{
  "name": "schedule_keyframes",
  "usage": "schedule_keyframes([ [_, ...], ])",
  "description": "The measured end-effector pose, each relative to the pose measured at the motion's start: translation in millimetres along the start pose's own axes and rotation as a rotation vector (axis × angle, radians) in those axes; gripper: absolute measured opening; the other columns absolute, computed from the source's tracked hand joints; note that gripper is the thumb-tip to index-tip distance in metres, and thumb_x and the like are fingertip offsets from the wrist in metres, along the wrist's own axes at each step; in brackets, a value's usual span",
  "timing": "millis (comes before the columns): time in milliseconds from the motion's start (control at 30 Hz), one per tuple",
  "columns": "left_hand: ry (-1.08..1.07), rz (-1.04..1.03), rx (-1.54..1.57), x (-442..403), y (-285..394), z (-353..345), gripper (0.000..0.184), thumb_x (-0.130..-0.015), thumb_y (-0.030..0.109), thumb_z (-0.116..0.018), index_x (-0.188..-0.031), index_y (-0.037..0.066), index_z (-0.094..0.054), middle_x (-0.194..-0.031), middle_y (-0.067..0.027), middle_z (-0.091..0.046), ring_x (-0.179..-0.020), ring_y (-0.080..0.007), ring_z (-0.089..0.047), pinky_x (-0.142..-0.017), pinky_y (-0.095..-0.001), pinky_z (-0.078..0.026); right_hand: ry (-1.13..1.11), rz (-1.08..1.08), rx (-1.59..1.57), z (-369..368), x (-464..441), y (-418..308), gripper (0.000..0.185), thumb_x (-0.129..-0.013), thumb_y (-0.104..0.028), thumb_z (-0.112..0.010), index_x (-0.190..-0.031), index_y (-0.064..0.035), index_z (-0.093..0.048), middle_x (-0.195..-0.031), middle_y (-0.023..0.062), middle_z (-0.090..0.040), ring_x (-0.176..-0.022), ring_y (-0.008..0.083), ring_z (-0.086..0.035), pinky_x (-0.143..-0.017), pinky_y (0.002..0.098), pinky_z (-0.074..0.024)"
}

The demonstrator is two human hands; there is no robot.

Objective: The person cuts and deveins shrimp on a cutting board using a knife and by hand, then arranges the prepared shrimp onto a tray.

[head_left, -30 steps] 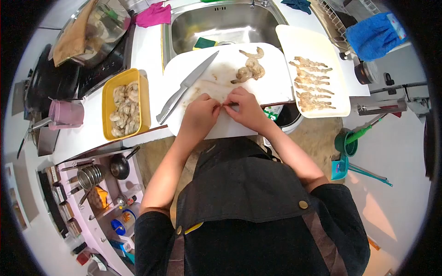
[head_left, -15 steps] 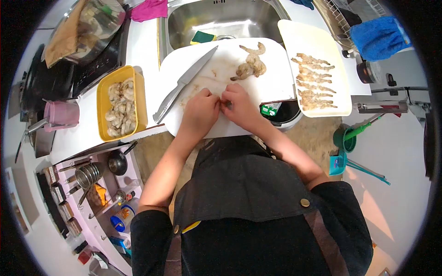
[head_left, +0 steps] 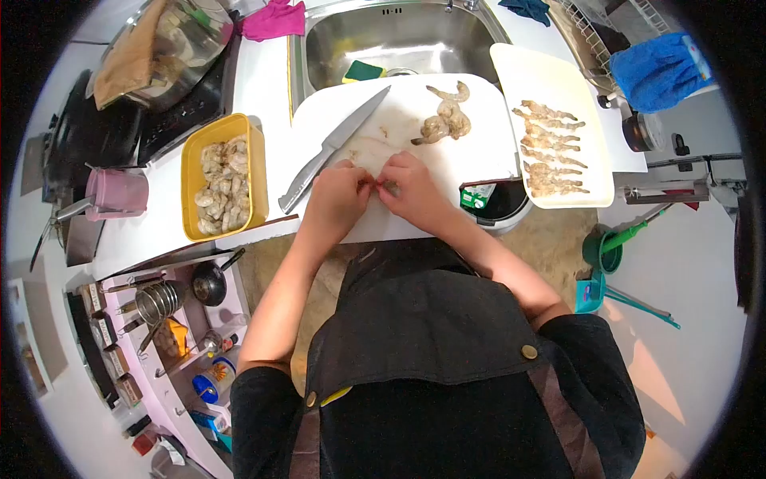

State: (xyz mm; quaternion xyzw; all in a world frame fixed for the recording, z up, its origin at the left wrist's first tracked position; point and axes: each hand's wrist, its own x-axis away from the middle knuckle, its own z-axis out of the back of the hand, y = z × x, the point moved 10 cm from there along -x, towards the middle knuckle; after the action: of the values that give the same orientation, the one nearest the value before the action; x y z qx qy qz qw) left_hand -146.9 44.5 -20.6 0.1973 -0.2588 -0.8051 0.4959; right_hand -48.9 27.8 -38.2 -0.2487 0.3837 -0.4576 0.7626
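**Fingertips Meet over the White Board**

The fingers of the left hand (head_left: pixel 339 199) and the right hand (head_left: pixel 411 188) are bent and drawn together, thumbs and forefingers pinched closed at the tips. Something small seems to be caught between them, but the fingers cover most of it, and one cannot tell what it is. Both hands are over the near part of a white cutting board (head_left: pixel 487 160).

With twelve o'clock straight ahead of the hands, a knife (head_left: pixel 343 132) lies flat at eleven, its blade tip pointing toward one and its handle reaching back toward the board's left edge. Between one and two, a small group of shrimp (head_left: pixel 453 120) rests on the board, some touching.

Farther out at nine sits a yellow container (head_left: pixel 259 184) holding a heap of shrimp, with a pink cup (head_left: pixel 124 194) beyond it. Between two and three, a pale tray (head_left: pixel 511 72) bears a column of shrimp laid out side by side. Just past three, a bin (head_left: pixel 515 211) shows below the counter. At twelve is the steel sink (head_left: pixel 471 32), a green-and-yellow sponge (head_left: pixel 365 71) inside it; at eleven, a bright pink cloth (head_left: pixel 274 20).
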Motion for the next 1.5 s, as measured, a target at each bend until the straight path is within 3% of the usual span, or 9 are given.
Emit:
schedule_keyframes([
  [333,-0.007,-0.015,-0.085,3,-4,-9,0.012,-0.08,0.007,-0.063,-0.09,0.004,-0.071,-0.088,-0.0152,-0.065,-0.081,-0.0351,-0.064,-0.074,-0.0422,-0.052,0.004,0.053,0.059,-8,-2,-7,0.012,-0.069,0.001,-0.064,-0.079,-0.0013,-0.058,-0.083,0.0125,-0.057,-0.085,0.0322,-0.054,-0.074,0.0413,-0.0461],
  [433,0.031,-0.141,-0.051,2,-2,-7,0.012,-0.082,0.008,-0.059,-0.084,0.002,-0.069,-0.084,-0.0162,-0.063,-0.075,-0.0363,-0.062,-0.069,-0.044,-0.05,-0.036,0.053,0.096,-11,-4,-9,0.009,-0.07,0.0,-0.063,-0.079,-0.0008,-0.06,-0.084,0.0134,-0.058,-0.087,0.0333,-0.054,-0.077,0.0422,-0.0468],
  [533,-0.004,-0.126,-0.063,0,-7,-6,0.013,-0.081,0.008,-0.063,-0.089,0.004,-0.071,-0.083,-0.016,-0.064,-0.076,-0.0337,-0.063,-0.069,-0.0412,-0.051,-0.106,0.008,0.164,-14,-10,-8,0.007,-0.072,-0.004,-0.062,-0.078,0.0002,-0.063,-0.086,0.0154,-0.059,-0.09,0.0349,-0.055,-0.082,0.0436,-0.0478],
  [667,-0.089,0.069,0.142,-1,-28,9,0.023,-0.074,0.007,-0.073,-0.097,0.005,-0.073,-0.084,-0.0163,-0.067,-0.077,-0.0267,-0.067,-0.071,-0.035,-0.052,-0.144,-0.046,0.229,-10,-17,-12,0.008,-0.075,-0.007,-0.062,-0.078,0.0002,-0.064,-0.087,0.0163,-0.06,-0.09,0.0352,-0.056,-0.083,0.0441,-0.0476],
  [1067,-0.108,-0.056,-0.062,-2,-22,11,0.011,-0.078,0.008,-0.067,-0.086,0.002,-0.07,-0.082,-0.0172,-0.063,-0.077,-0.0365,-0.062,-0.071,-0.0417,-0.05,-0.139,-0.062,0.19,-37,-23,-20,0.011,-0.072,-0.002,-0.058,-0.079,0.0018,-0.065,-0.087,0.0177,-0.062,-0.092,0.0355,-0.057,-0.085,0.0434,-0.0481],
  [1167,-0.104,-0.034,-0.063,0,-24,8,0.012,-0.079,0.011,-0.062,-0.084,0.006,-0.071,-0.081,-0.0167,-0.062,-0.076,-0.0358,-0.061,-0.071,-0.0433,-0.049,-0.166,-0.034,0.257,-43,-24,-22,0.012,-0.071,-0.001,-0.057,-0.079,0.0021,-0.065,-0.088,0.0183,-0.062,-0.092,0.0355,-0.058,-0.085,0.0436,-0.0483],
  [1267,-0.107,-0.008,-0.119,2,-24,5,0.013,-0.08,0.011,-0.066,-0.089,0.002,-0.069,-0.084,-0.0166,-0.063,-0.079,-0.0372,-0.062,-0.073,-0.0435,-0.05,-0.165,-0.022,0.301,-44,-25,-24,0.012,-0.07,-0.002,-0.058,-0.079,0.0019,-0.065,-0.088,0.0186,-0.062,-0.092,0.0358,-0.058,-0.085,0.0438,-0.0483],
  [1500,0.025,0.102,0.106,12,-39,21,0.014,-0.079,0.004,-0.066,-0.091,0.001,-0.071,-0.084,-0.0175,-0.066,-0.077,-0.0324,-0.065,-0.072,-0.0372,-0.051,-0.117,-0.017,0.182,-34,-30,-25,0.011,-0.071,-0.005,-0.061,-0.078,0.0015,-0.066,-0.086,0.017,-0.061,-0.092,0.0347,-0.058,-0.084,0.043,-0.0485],
])
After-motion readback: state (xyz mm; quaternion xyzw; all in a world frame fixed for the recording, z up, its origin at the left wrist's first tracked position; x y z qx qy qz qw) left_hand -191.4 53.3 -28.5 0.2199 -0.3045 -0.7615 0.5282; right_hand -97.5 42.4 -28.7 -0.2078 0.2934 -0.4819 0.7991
